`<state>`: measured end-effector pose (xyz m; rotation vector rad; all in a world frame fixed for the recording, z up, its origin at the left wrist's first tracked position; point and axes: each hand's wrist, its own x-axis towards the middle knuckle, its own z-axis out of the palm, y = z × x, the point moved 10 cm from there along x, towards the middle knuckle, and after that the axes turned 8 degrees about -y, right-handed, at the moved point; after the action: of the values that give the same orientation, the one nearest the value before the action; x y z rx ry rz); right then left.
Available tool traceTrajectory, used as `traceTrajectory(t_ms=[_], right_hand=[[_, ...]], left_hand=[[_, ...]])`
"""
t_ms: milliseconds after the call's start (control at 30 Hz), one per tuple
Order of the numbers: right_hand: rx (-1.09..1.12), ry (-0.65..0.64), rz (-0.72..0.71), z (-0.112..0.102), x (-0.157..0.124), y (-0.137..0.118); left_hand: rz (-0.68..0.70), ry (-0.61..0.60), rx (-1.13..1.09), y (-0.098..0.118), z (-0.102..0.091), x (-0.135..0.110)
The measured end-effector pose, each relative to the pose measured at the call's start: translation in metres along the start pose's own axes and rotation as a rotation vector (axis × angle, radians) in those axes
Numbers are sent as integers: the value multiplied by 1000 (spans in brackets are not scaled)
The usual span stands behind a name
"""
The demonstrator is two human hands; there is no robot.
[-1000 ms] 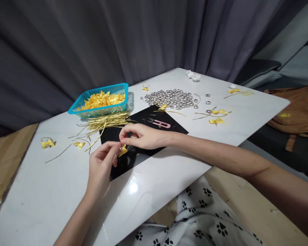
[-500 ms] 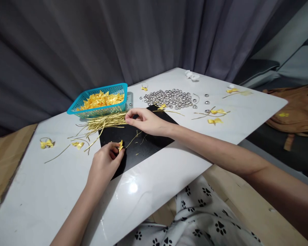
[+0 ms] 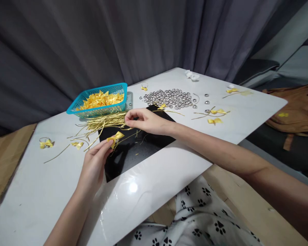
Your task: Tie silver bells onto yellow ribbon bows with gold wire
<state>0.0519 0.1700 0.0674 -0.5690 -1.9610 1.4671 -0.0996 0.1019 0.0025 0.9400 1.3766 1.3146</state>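
My left hand (image 3: 96, 162) pinches a yellow ribbon bow (image 3: 116, 137) by its left end, above the black mat (image 3: 128, 153). A thin gold twist tie trails from the bow toward the right. My right hand (image 3: 147, 120) is closed in a pinch at the right end of a bundle of gold twist ties (image 3: 105, 121). A curved strand shows just below its fingertips, which partly hide what they grip. Behind the bundle stands a blue basket (image 3: 97, 111) filled with yellow bows (image 3: 102, 99).
Many silver, bead-like pieces (image 3: 169, 98) lie in a pile behind the mat. Loose bows with ties (image 3: 215, 121) are scattered at the right, and a bow with a looped tie (image 3: 46, 143) lies at the left. Crumpled white tissue (image 3: 192, 76) rests near the table's back edge.
My left hand has shifted slightly left and turned, so the bow now shows more fully at its fingertips. My right hand stays nearly in place; a strand beneath its fingers has bent into a curve.
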Motion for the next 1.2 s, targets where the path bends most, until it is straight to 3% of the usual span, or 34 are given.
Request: traceTrajectory(t_ms=[133, 267, 433, 533, 700, 867, 967, 1200], right_hand=[[153, -100, 104, 25, -4, 19], [375, -318, 239, 59, -10, 43], [262, -624, 375, 74, -22, 52], [108, -628, 435, 60, -24, 53], [-240, -417, 500, 13, -18, 48], [-475, -344, 613, -19, -25, 45], [-500, -330, 600, -25, -25, 41], [-330, -364, 518, -26, -23, 33]], left_hand=[[22, -36, -86, 2, 7, -2], [-1, -8, -125, 0, 6, -2], [-17, 133, -153, -1, -16, 0], [-14, 163, -147, -1, -23, 2], [-20, 256, -136, -1, -33, 0], [-15, 354, -177, -2, -44, -3], [-11, 383, -170, -2, -48, -4], [0, 472, -159, -1, -56, -6]])
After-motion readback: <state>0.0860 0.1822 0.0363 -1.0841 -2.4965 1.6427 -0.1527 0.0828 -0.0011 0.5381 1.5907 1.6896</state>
